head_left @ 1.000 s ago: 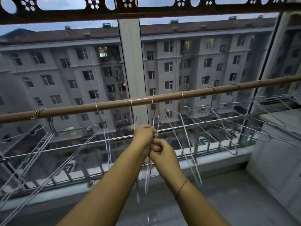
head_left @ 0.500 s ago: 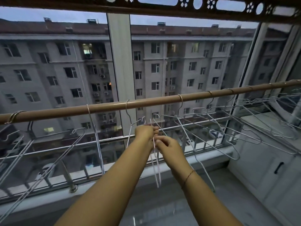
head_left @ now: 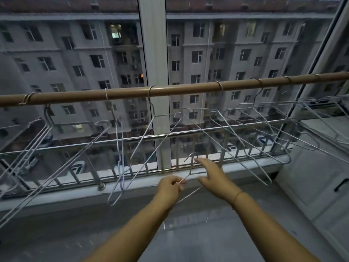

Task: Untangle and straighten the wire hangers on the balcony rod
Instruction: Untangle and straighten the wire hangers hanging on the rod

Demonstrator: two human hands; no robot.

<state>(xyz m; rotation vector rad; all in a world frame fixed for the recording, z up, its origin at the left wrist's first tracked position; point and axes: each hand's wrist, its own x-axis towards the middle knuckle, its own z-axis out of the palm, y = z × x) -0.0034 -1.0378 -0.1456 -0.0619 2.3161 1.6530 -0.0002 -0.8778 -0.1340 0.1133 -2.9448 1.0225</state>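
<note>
A brown rod crosses the balcony from left to right. Several thin wire hangers hang from it by their hooks, many tilted and overlapping, most crowded at the right. My left hand pinches the wire of one loose hanger that is off the rod, its hook pointing up at about window-sill height. My right hand is beside it with fingers stretched out, its fingertips at that hook. Another hanger hangs slanted just left of my hands.
A metal railing runs behind the hangers in front of the window glass, with a white window post in the middle. A white cabinet stands at the right. A grey tiled floor lies below.
Both hands have dropped from just under the rod to sill height. One hanger has come off the rod in my left hand, and my right hand has let go and spread its fingers.
</note>
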